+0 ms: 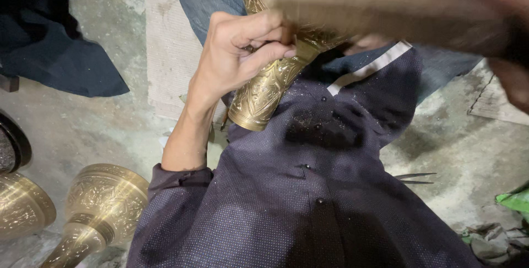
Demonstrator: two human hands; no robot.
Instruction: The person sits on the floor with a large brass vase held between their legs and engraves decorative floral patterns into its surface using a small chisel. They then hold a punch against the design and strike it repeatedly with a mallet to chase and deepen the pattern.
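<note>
Left hand (pixel 237 53), fingers curled, pinches a thin tool against an engraved brass vase (pixel 270 89) in the lap. Right hand (pixel 509 53), blurred, grips a blurred stick (pixel 380 6).

I have 1 view only, from the camera on the person's head, so no 2nd view overlaps it. It faces steeply down over the person's own chest, and I take the dotted dark shirt (pixel 308 202) as my landmark. The lens sits very near: the shirt fills the lower middle of the frame. Just above the shirt, an engraved brass vase (pixel 264 89) lies close enough to run off the top edge. Left of the shirt I see concrete floor (pixel 77 130); right of the shirt, more floor. The upper right is motion-blurred.
</note>
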